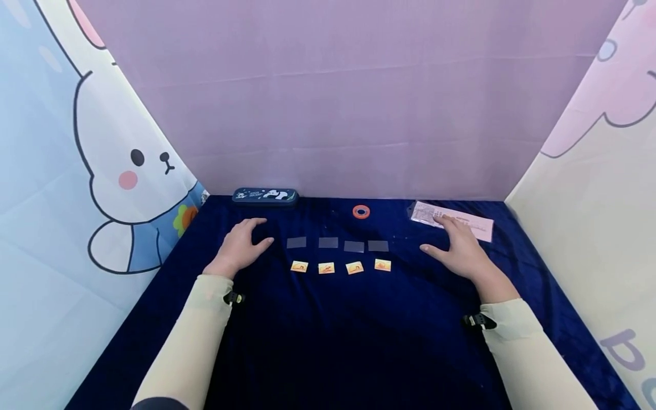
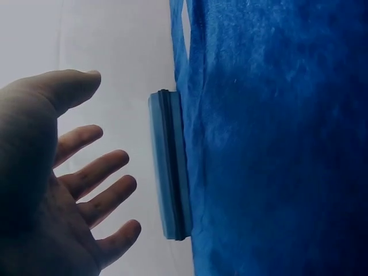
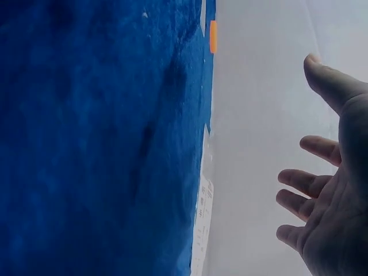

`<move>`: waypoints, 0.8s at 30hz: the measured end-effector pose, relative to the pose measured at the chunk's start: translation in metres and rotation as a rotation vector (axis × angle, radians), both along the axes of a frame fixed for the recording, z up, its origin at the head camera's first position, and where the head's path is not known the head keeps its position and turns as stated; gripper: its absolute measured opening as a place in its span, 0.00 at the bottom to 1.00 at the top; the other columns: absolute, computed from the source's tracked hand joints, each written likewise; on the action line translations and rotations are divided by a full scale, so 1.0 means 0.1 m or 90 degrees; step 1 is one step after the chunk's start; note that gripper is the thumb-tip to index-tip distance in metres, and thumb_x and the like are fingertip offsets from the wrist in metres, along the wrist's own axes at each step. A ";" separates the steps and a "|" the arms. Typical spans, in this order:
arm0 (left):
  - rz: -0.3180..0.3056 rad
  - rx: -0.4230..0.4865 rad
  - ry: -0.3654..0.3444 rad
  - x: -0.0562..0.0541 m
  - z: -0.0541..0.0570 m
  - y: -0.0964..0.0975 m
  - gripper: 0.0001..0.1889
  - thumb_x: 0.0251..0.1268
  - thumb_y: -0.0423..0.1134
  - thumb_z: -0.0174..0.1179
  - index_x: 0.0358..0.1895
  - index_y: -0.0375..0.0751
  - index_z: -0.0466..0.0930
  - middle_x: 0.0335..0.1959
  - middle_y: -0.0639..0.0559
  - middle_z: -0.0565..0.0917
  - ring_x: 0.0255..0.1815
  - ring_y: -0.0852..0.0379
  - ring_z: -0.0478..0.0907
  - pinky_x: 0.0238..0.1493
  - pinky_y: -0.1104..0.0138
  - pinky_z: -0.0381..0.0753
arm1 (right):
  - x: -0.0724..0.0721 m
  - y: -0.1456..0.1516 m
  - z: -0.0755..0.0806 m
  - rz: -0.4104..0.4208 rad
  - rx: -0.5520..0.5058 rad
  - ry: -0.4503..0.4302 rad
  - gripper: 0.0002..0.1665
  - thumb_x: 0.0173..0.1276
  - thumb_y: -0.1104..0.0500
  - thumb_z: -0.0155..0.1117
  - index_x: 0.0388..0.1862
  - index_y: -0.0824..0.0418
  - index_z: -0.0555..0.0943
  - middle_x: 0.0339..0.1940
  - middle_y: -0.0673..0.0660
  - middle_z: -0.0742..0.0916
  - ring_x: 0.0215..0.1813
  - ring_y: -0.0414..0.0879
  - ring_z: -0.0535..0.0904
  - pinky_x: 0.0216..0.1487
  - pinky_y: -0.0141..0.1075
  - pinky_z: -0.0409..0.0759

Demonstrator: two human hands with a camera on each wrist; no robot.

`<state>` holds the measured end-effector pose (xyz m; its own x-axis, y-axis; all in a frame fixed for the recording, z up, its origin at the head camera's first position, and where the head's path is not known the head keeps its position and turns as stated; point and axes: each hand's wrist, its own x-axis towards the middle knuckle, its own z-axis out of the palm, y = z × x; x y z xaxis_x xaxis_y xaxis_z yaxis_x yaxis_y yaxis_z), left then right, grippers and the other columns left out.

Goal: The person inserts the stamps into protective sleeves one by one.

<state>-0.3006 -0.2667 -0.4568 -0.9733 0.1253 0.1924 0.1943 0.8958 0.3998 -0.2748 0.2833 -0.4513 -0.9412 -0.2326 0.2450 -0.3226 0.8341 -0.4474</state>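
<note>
My left hand (image 1: 240, 247) is held with relaxed, spread fingers at the left of the table, holding nothing. Nearest to it are a row of clear rectangular pieces (image 1: 328, 242) and, behind, a dark blue pencil case (image 1: 265, 196) with a panda print. The case (image 2: 168, 167) also shows past the fingertips in the left wrist view. My right hand (image 1: 458, 249), fingers loosely extended and grasping nothing, overlaps the pink printed packet (image 1: 474, 224) in the head view. Several small yellow-orange picture cards (image 1: 326, 267) lie in a row in front of the clear pieces.
An orange-red tape roll (image 1: 361, 212) lies near the back of the dark blue cloth (image 1: 338, 341). A plain lilac curtain (image 1: 328, 114) hangs behind the table. Cartoon-printed curtains (image 1: 154, 148) close off both sides.
</note>
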 end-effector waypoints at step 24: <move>-0.030 0.148 -0.048 -0.27 -0.11 0.18 0.28 0.72 0.47 0.68 0.70 0.41 0.76 0.66 0.39 0.79 0.67 0.39 0.74 0.67 0.44 0.72 | -0.25 -0.38 -0.06 0.018 -0.094 -0.045 0.46 0.75 0.40 0.68 0.80 0.62 0.66 0.79 0.67 0.69 0.81 0.67 0.59 0.75 0.65 0.57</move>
